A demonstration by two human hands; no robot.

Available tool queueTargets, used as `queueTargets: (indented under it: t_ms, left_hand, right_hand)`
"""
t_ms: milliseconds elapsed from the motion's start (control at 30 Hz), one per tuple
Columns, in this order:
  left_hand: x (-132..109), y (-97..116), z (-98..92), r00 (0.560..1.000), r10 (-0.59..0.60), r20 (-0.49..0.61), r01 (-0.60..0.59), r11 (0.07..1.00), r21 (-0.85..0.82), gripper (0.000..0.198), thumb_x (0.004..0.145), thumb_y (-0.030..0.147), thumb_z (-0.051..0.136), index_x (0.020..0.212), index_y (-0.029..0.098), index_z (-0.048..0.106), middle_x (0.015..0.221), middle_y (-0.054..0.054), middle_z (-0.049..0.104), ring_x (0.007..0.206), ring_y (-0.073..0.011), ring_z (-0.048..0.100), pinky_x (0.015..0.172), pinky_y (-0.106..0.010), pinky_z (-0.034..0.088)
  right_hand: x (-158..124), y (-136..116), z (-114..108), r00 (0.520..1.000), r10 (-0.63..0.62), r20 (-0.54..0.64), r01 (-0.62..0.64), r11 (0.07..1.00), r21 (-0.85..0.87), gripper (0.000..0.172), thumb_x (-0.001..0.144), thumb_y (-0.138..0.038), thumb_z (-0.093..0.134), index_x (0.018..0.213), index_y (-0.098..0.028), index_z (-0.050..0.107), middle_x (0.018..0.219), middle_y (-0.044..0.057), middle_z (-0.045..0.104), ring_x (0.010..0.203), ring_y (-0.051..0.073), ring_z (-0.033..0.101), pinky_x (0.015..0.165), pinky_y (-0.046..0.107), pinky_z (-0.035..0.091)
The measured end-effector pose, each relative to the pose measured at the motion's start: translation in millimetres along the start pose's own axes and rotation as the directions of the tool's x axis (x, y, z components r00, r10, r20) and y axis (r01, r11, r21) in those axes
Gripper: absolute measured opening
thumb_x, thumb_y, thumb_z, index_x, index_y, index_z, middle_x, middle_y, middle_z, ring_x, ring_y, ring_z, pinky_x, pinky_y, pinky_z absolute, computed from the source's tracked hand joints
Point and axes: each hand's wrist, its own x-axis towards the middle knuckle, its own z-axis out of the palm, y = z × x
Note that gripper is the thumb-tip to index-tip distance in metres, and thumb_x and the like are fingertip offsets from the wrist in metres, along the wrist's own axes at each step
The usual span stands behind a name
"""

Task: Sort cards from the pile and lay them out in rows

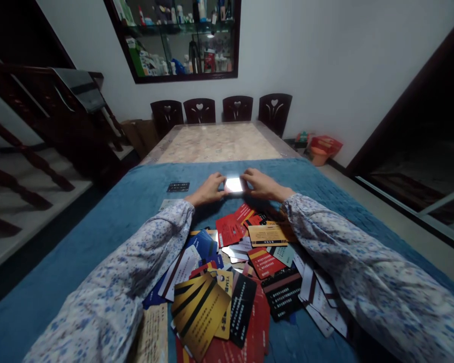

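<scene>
Beyond the card pile, my left hand (212,188) and my right hand (263,185) grip the two short sides of a card (233,185). Glare turns its face almost pure white, so no print can be read. Fingers and thumb of each hand are closed on its edges, low over the blue cloth (136,222). Between my forearms spreads a loose heap of cards: a red card (230,229), a yellow card (269,235), fanned gold cards (200,312) and black cards (282,292), many overlapping. A dark card (178,187) lies alone left of my left hand.
A pale card (169,204) is partly covered by my left sleeve. The patterned tabletop (227,141) shows past the cloth, with several dark chairs (199,111) at its far end. Stair railings stand left; a red bag (325,144) sits on the floor right.
</scene>
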Motion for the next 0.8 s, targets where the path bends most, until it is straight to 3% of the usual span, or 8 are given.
queueTargets:
  t_ms: [133,400,800]
  left_hand:
    - [7.9,-13.4,4.8,0.999,-0.031,0.025,0.029,0.999,0.044,0.04,0.077,0.024,0.073,0.116,0.016,0.068,0.116,-0.011,0.064,0.111,-0.0288,0.061,0.102,-0.043,0.05]
    - [21.0,-30.3,15.1,0.994,-0.098,0.04,0.093,0.99,0.104,0.041,0.077,0.028,0.071,0.116,0.017,0.069,0.115,-0.011,0.066,0.11,-0.0288,0.061,0.1,-0.042,0.051]
    - [27.8,-32.7,16.7,0.99,-0.119,0.076,0.117,0.993,0.029,0.023,0.071,0.023,0.069,0.093,0.019,0.075,0.098,-0.006,0.074,0.097,-0.0264,0.067,0.095,-0.04,0.052]
  right_hand:
    - [11.5,5.9,10.6,0.999,0.038,0.02,-0.038,0.999,-0.004,0.03,0.084,-0.019,0.063,0.113,-0.013,0.067,0.113,0.014,0.061,0.1,0.024,0.056,0.089,0.036,0.045]
    - [26.0,16.5,23.2,0.995,0.078,0.068,-0.076,0.997,-0.032,0.031,0.086,-0.025,0.069,0.115,-0.013,0.069,0.115,0.015,0.063,0.105,0.026,0.059,0.091,0.035,0.046]
    - [29.6,30.0,38.0,0.991,0.085,0.1,-0.087,0.996,0.007,0.028,0.089,-0.03,0.07,0.112,-0.014,0.072,0.108,0.013,0.067,0.098,0.023,0.061,0.088,0.032,0.046]
